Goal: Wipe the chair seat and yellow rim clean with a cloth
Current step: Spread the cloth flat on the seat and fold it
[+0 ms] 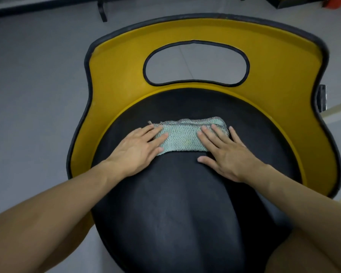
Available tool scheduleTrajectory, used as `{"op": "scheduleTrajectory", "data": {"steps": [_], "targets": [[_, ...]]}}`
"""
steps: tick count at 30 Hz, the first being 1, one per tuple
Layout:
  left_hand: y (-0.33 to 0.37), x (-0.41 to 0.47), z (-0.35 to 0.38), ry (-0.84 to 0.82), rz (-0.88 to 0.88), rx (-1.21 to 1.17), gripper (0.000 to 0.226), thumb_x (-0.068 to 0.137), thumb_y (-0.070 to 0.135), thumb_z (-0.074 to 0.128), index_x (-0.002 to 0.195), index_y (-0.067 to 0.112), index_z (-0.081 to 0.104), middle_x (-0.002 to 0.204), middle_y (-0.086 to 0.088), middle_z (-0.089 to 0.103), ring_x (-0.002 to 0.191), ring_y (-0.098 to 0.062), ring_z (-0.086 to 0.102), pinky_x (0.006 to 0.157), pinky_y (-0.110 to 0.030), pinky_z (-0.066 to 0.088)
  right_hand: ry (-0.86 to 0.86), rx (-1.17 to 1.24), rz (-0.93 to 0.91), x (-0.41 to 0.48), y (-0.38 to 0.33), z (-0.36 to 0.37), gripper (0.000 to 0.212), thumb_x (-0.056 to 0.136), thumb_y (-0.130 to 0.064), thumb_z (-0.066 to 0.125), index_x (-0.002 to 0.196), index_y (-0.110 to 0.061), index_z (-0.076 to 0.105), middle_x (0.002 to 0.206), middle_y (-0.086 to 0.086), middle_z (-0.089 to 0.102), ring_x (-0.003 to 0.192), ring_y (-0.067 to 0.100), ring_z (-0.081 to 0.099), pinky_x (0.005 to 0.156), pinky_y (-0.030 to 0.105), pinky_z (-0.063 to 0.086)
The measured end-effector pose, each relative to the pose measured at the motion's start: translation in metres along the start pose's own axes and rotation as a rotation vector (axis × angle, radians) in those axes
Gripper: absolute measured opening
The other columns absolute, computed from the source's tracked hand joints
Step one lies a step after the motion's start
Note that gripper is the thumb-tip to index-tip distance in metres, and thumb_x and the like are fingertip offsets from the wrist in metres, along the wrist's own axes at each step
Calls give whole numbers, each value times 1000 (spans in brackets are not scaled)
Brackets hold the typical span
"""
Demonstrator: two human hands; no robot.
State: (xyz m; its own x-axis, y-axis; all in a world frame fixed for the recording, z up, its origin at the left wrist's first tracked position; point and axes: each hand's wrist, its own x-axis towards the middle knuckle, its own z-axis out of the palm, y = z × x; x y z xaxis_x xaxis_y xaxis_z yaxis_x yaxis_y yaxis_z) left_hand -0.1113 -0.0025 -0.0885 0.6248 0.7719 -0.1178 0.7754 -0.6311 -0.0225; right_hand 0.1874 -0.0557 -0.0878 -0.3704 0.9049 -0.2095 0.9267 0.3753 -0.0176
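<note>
Nearest me: both bare forearms reach in from the bottom corners over the black seat (175, 213), whose front edge runs out of frame below. Left hand (135, 148) lies flat on the seat left of centre, with its fingers (159, 138) straight and a little spread, the tips pressing on the left end of the cloth (182, 137). Nothing is gripped or pinched. Right hand (227, 154) is the same: palm down, fingers (206, 134) straight and lying across the cloth's right end. Its thumb is off the cloth, on bare seat just below the cloth's near edge, and the little finger is on the seat past the right end. The cloth is pale green with a knobbly weave, folded into a wide strip. It lies flat across the rear-middle of the seat between my two hands, with a darker mesh edge along the far side. It sits on the seat only, apart from the yellow rim (116, 79). The rim wraps the back and both sides of the seat, with black trim (88, 62) along its outer edge. Beyond that, an oval cutout (196, 63) in the yellow back shows grey floor (34, 75) through it. A dark bracket (322, 98) sticks out at the chair's right edge. Far end: a black leg (102, 10) stands on the floor, with boxes in the top right corner too cropped to read.
</note>
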Motion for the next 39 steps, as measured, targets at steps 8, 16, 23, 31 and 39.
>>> {"op": "scheduleTrajectory", "data": {"steps": [8, 16, 23, 31, 39], "targets": [[-17, -7, 4, 59, -29, -22, 56, 106, 34, 26, 159, 20, 20, 166, -5, 21, 153, -24, 20, 122, -43, 26, 99, 76, -166, 27, -106, -5, 71, 98, -57, 7, 158, -20, 18, 165, 3, 14, 153, 26, 7, 120, 56, 10], [-35, -21, -4, 81, 67, 61, 60, 94, 12, 60, 152, 22, 43, 160, -7, 37, 147, -28, 34, 117, -45, 36, 10, 106, -174, 16, -125, 4, 71, 97, -61, -2, 157, -29, 15, 166, 1, 3, 152, 26, -12, 119, 57, -4], [-18, -35, -2, 170, 225, 132, 53, 84, 11, 72, 136, 16, 62, 156, -6, 43, 142, -30, 42, 113, -42, 36, 6, 153, -136, -13, -112, -8, 82, 96, -64, 2, 155, -14, 26, 165, -2, 14, 152, 18, -7, 122, 49, -2], [-2, -36, -5, 111, 302, 203, 56, 92, 18, 63, 147, 11, 51, 155, -2, 45, 134, -26, 46, 114, -40, 39, 12, 202, -108, -29, -89, -11, 78, 93, -62, 0, 150, -26, 41, 164, 2, 21, 153, 23, 0, 124, 42, 5], [34, -109, -17, 46, 334, 65, 50, 96, 25, 42, 143, 11, 54, 146, -3, 50, 120, -24, 50, 108, -37, 39, -40, 186, -235, -45, -87, -18, 77, 91, -62, 0, 139, -29, 51, 153, -12, 34, 152, 17, 1, 123, 47, 12]]}}
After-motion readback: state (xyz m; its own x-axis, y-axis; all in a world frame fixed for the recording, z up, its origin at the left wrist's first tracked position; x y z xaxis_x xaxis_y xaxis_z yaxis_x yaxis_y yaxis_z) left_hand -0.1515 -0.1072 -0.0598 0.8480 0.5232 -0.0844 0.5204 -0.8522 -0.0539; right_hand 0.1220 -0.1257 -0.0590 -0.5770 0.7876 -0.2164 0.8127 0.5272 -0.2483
